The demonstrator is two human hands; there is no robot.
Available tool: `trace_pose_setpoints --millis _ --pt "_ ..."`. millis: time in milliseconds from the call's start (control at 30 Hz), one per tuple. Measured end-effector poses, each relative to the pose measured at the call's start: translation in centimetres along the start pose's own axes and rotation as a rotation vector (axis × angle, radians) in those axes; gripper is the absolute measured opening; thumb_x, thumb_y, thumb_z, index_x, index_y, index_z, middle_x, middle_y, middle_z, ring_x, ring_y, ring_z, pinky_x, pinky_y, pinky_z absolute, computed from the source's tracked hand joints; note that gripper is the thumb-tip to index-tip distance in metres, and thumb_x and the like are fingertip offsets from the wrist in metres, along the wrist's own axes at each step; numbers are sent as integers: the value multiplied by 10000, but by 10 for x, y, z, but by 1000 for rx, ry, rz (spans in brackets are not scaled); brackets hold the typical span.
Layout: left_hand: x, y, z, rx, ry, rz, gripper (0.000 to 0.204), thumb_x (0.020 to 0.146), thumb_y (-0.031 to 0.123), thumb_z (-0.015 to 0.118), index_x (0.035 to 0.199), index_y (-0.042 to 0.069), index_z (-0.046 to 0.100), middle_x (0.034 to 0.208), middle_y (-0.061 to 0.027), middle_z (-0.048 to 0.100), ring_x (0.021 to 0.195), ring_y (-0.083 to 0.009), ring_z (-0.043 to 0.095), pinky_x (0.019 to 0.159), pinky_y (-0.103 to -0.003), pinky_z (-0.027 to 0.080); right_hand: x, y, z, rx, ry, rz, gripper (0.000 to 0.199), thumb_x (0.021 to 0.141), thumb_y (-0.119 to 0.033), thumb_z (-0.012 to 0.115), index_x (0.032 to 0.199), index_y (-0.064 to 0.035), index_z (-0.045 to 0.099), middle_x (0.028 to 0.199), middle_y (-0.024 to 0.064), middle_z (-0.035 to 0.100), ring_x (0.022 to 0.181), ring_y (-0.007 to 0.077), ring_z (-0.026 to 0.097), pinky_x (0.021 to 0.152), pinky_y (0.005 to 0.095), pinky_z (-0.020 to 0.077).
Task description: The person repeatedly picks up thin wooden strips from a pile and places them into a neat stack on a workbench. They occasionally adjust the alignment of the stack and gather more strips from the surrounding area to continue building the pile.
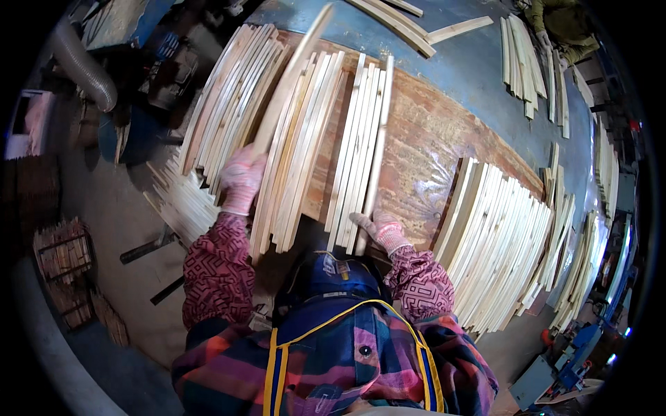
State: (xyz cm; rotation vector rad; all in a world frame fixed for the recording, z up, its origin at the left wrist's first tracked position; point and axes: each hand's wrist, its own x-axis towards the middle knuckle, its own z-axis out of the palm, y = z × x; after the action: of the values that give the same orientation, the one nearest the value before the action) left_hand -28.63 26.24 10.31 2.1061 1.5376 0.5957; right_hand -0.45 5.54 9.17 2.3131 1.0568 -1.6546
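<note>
My left hand (243, 179), in a pinkish-white knit glove, is closed round the lower part of a long pale wooden strip (295, 76). The strip slants up and away over the stacks, its outline blurred by motion. In a matching glove, my right hand (386, 230) grips the near end of another wooden strip (381, 132), one finger or thumb reaching across it. That strip lies along the right side of a small row of strips (355, 145). Between my hands is a further group of strips (305, 152), side by side and pointing away from me.
A wide row of strips (496, 243) lies right on the brown board (416, 125), another stack (232, 90) at left. Loose strips (458, 30) rest on the blue surface (465, 62) beyond. Another person (569, 28) handles strips at far right. A ribbed hose (87, 69) hangs at left.
</note>
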Motion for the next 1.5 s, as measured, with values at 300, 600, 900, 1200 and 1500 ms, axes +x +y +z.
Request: trace_pose_setpoints --millis 300,600,900,1200,1500 --pt "36 -67 31 502 -315 -517 858 870 420 662 1526 275 129 1370 -148 471 1157 -363 555 973 -468 464 116 5 -206 351 623 -390 682 896 -421 658 1422 -46 439 1378 207 519 1265 338 509 1065 381 399" --pt "36 -76 34 786 -222 -340 948 794 265 732 1533 116 157 1413 -235 344 1300 -424 343 1078 -473 326 258 -136 -426 -492 760 -213 847 741 -421 746 1440 -158 349 1377 169 506 1283 332 487 1010 432 450" --pt "45 -87 14 835 -63 -116 850 745 254 771 1449 67 331 1359 -226 436 1195 -414 467 978 -485 420 210 -76 -430 -39 332 -144 483 777 -279 769 1131 4 599 854 106 679 702 185 650 586 334 534" --pt "18 177 130 -682 -540 62 763 822 342 725 1448 69 385 1400 -156 516 1268 -278 513 1032 -384 446 3 82 -162 1611 4 -292 636 821 -384 658 1218 85 494 874 191 638 679 289 660 507 402 574" --pt "-33 208 161 -1053 -1162 -419 549 906 251 615 1333 -51 448 1121 -182 658 978 -279 658 862 -349 540 -39 96 -24 2050 -39 -217 441 971 -429 500 1167 -41 574 812 139 687 547 280 667 436 389 574"
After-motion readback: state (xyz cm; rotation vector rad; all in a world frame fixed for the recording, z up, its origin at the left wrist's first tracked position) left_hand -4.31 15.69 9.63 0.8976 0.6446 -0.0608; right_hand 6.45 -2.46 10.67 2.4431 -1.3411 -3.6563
